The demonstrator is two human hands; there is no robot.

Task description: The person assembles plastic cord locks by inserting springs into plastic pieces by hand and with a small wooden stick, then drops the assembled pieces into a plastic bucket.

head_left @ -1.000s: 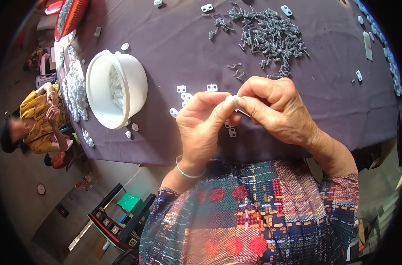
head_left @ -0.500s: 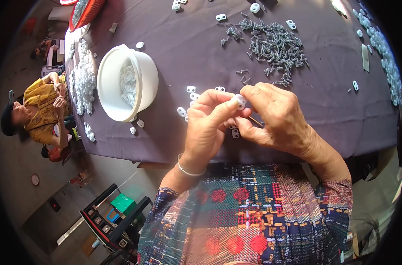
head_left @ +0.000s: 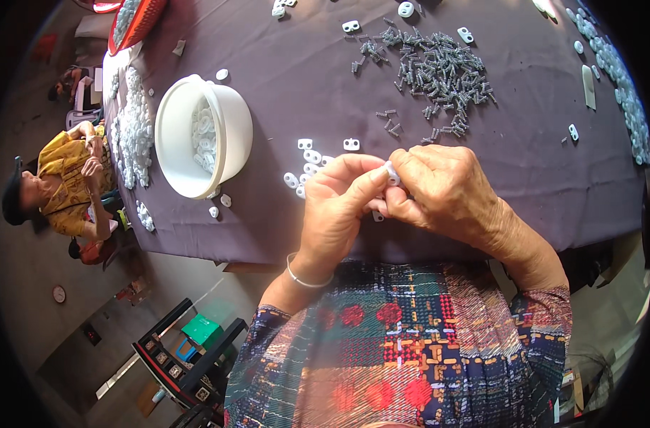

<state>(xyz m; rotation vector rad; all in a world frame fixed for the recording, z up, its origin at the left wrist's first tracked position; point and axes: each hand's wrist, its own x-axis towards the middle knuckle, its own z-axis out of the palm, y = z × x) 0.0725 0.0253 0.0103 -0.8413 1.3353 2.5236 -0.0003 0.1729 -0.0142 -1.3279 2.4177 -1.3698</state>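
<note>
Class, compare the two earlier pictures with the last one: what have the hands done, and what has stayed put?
The left hand and right hand still pinch a small white part between them, fingertips pressed closer together. The bowl, the screw pile and the loose white parts lie as before; only the camera shifted.

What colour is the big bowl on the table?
White: the bowl holds small white pieces, seen in the head view, left of the hands.

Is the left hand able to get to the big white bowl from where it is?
Probably yes. The white bowl sits on the table just left of the left hand, with only small white pieces between, but its fingers pinch a small white part.
</note>
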